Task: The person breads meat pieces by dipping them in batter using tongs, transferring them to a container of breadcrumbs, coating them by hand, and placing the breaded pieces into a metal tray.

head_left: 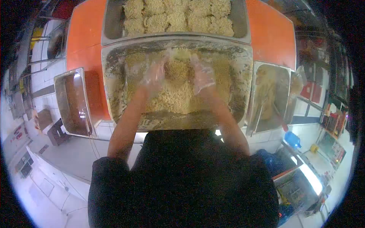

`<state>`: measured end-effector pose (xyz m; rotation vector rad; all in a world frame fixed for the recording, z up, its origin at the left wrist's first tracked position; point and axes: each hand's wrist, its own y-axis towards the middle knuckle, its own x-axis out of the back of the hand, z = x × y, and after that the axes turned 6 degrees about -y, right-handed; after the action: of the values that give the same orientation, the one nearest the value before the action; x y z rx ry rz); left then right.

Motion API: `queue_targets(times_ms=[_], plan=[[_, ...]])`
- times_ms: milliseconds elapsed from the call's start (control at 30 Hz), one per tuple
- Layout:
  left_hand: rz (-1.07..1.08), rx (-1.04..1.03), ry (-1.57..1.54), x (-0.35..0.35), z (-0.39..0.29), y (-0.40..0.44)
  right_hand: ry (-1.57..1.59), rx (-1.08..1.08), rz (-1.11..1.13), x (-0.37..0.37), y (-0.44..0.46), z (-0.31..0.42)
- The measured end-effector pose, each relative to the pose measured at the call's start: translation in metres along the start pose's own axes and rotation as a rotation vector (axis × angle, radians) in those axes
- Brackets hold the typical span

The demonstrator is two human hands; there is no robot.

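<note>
Both my hands wear clear plastic gloves and reach into a large metal tray (247, 100) of pale crumbs (173, 98). My left hand (155, 76) is at the left side of a crumb-coated piece (178, 70), and my right hand (204, 76) is at its right side. They seem to hold the piece between them, with the fingers blurred and partly lost against the crumbs. More crumb-covered lumps, hard to make out, lie in the tray left and right of my hands.
Behind the crumb tray, another metal tray (114, 28) holds rows of crumb-coated pieces (176, 21). Orange surfaces (86, 28) flank both trays. A metal pan (74, 100) stands at the left, and a pan with pale contents (266, 91) at the right. A blue jug (292, 140) is lower right.
</note>
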<state>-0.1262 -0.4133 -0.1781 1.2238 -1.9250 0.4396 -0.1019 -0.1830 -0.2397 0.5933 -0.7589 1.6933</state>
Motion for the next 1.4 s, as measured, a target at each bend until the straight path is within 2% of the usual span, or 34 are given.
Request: queue_targets(times_ms=[33, 233, 267, 333, 400, 433, 467, 500, 533, 567, 600, 633, 667, 733, 800, 833, 867, 900, 933, 967, 1000, 1033, 1067, 1100, 1133, 1167, 1233, 1267, 1333, 1400], plan=[[0.004, -0.017, -0.037, 0.0, -0.001, -0.001, -0.069, 0.112, -0.08, 0.002, -0.002, 0.001], [0.161, 0.018, -0.071, 0.005, -0.009, -0.079, -0.121, -0.17, 0.18, 0.065, -0.052, 0.033], [0.176, 0.049, -0.063, 0.001, -0.003, -0.096, -0.359, -0.136, 0.248, 0.067, -0.07, 0.021], [0.18, 0.108, -0.098, -0.013, 0.017, -0.131, -0.597, -0.1, 0.312, 0.054, -0.089, -0.009], [0.074, 0.159, -0.343, -0.036, 0.039, -0.155, -0.572, 0.268, 0.305, 0.028, -0.105, -0.039], [0.031, 0.155, -0.442, -0.044, 0.044, -0.157, -0.573, 0.268, 0.305, 0.02, -0.105, -0.037], [0.061, 0.118, -0.366, -0.051, 0.048, -0.162, -0.531, 0.274, 0.434, 0.007, -0.104, -0.032], [0.36, 0.01, 0.293, -0.038, 0.042, -0.157, -0.513, 0.28, 0.494, -0.001, -0.098, -0.026], [0.353, 0.008, 0.298, -0.025, 0.024, -0.139, -0.493, 0.285, 0.554, -0.009, -0.092, -0.02], [0.409, 0.298, 0.015, -0.015, -0.006, -0.112, -0.545, 0.202, 0.608, -0.015, -0.084, -0.014], [0.437, 0.435, -0.135, -0.013, -0.023, -0.1, -0.596, 0.117, 0.661, -0.019, -0.079, -0.008], [0.447, 0.579, -0.274, -0.012, -0.039, -0.087, -0.6, 0.12, 0.655, -0.019, -0.08, -0.003], [0.454, 0.439, -0.046, -0.014, -0.05, -0.083, -0.435, 0.054, 0.565, -0.017, -0.083, 0.003], [0.46, 0.305, 0.175, -0.024, -0.049, -0.09, -0.269, -0.012, 0.484, -0.011, -0.085, 0.016], [0.206, 0.182, 0.193, -0.031, -0.043, -0.09, -0.544, -0.002, 0.655, 0.003, -0.077, 0.032], [0.118, 0.143, 0.202, -0.023, -0.047, -0.085, -0.548, 0.005, 0.653, 0.022, -0.075, 0.048], [0.214, 0.457, -0.203, 0.022, -0.079, -0.06, -0.483, 0.058, 0.552, 0.047, -0.079, 0.066], [0.272, 0.602, -0.419, 0.035, -0.086, -0.054, -0.414, 0.107, 0.452, 0.061, -0.082, 0.074], [0.308, 0.764, -0.616, 0.048, -0.093, -0.047, -0.412, 0.106, 0.454, 0.051, -0.083, 0.052], [0.369, 0.714, -0.336, 0.05, -0.086, -0.046, 0.176, -0.007, 0.336, 0.028, -0.082, 0.015], [0.424, 0.651, -0.056, 0.054, -0.078, -0.045, 0.119, 0.045, 0.293, 0.033, -0.068, 0.008], [0.425, 0.648, -0.055, 0.037, -0.048, -0.047, 0.059, 0.094, 0.248, 0.038, -0.055, 0.002], [0.124, 0.36, 0.047, 0.004, -0.004, -0.054, -0.645, 0.299, 0.282, 0.058, -0.033, 0.011], [-0.174, 0.067, 0.143, -0.015, 0.022, -0.053, -0.646, 0.298, 0.28, 0.054, -0.018, 0.009], [-0.178, 0.062, 0.142, -0.004, 0.01, -0.032, -0.416, 0.198, 0.2, 0.043, -0.002, 0.006], [-0.045, 0.435, -0.044, 0.02, -0.016, 0.003, -0.188, 0.104, 0.114, 0.028, 0.018, 0.002], [0.091, 0.802, -0.237, 0.01, -0.024, 0.03, 0.276, -0.082, -0.048, -0.009, 0.048, -0.01], [-0.122, 0.666, -0.394, -0.029, -0.004, 0.023, 0.393, -0.131, -0.083, -0.026, 0.051, -0.023], [-0.33, 0.524, -0.546, -0.098, 0.054, 0.003, 0.667, -0.14, -0.116, -0.065, 0.053, -0.054], [-0.143, 0.283, -0.329, -0.063, 0.043, -0.008, 0.823, -0.105, -0.114, -0.061, 0.046, -0.058]])
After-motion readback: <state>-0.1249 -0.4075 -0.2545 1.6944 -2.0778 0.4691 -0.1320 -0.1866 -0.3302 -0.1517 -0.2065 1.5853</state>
